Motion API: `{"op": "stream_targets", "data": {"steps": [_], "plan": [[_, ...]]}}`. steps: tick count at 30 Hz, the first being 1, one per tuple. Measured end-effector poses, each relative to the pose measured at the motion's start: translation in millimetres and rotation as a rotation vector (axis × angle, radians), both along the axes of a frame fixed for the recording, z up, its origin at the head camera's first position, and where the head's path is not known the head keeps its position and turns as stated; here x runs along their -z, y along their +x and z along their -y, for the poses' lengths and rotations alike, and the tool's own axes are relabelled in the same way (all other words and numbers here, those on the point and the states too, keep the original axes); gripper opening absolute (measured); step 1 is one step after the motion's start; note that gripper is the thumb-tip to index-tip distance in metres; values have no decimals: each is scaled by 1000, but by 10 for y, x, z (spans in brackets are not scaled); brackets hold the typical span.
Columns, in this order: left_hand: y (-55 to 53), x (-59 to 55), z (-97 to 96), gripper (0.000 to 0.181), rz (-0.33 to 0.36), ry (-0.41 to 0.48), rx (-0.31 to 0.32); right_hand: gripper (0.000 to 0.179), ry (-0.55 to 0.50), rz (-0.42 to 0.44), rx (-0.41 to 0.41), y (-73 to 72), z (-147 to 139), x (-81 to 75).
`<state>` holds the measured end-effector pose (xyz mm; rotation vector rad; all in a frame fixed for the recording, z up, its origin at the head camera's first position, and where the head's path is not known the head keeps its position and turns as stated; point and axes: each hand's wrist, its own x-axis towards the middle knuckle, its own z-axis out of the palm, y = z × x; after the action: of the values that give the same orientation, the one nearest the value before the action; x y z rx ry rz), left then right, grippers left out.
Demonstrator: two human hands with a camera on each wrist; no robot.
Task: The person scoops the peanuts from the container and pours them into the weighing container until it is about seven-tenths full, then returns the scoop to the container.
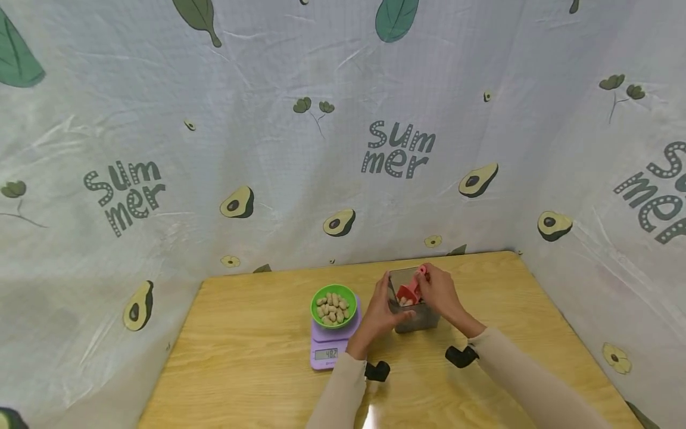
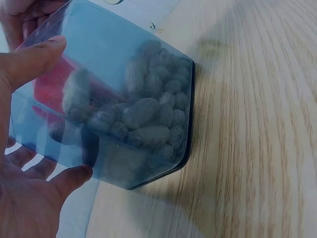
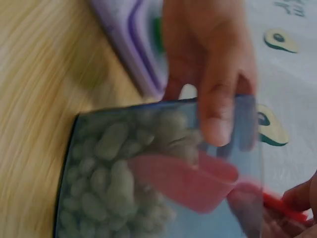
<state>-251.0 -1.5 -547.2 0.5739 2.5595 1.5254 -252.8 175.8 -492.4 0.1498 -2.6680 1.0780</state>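
Note:
A clear, smoky plastic container (image 1: 419,322) of unshelled peanuts (image 2: 143,111) stands on the table. My left hand (image 1: 378,313) grips its near-left side, thumb on one wall and fingers along another. Inside the container is a red scoop (image 1: 409,292), its handle pinched in the fingers of my right hand (image 1: 440,292). Through the wall in the right wrist view, the scoop's head (image 3: 188,181) lies among the peanuts, and a few peanuts show at its mouth in the head view.
Left of the container, a green bowl (image 1: 313,310) of peanuts sits on a purple kitchen scale (image 1: 323,335) with lit digits on its display. The wooden table (image 1: 241,345) backs onto a pale sheet (image 1: 289,179) printed with avocados, which also hangs at both sides.

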Motion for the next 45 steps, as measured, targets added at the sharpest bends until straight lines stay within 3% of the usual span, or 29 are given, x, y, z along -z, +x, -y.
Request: {"op": "stream_targets", "data": {"steps": [3, 6, 11, 13, 18, 21, 25, 30, 32, 39, 45], "plan": [[12, -4, 3, 111, 1, -3, 4, 24, -163, 155, 61, -9, -28, -64], [14, -7, 16, 111, 0, -5, 6, 25, -278, 225, 99, -11, -35, -113], [12, -12, 37, 111, 8, -15, 4, 25, -63, 162, 16, -8, 44, -137], [11, -9, 43, 111, 14, -26, 3, 25, -64, 174, 19, -14, 49, -132], [4, 1, 58, 111, 21, -48, -14, 30, -442, 357, 125, -49, -82, -116], [-3, -3, 61, 111, 28, -48, -21, 37, -600, 421, 152, -58, -161, -127], [-8, -8, 54, 111, 28, -36, -5, 37, -677, 404, 158, -25, -189, -141], [-2, -14, 33, 111, 23, -29, 6, 27, -433, 320, 51, 65, -86, -112], [-11, -9, 30, 111, 20, -27, 5, 27, -401, 308, 38, 75, -52, -103], [-29, 12, 44, 112, 25, -41, -5, 40, -745, 423, 135, 33, -130, -133], [-38, 12, 43, 111, 16, -38, 4, 40, -911, 452, 126, 34, -217, -110]]}}
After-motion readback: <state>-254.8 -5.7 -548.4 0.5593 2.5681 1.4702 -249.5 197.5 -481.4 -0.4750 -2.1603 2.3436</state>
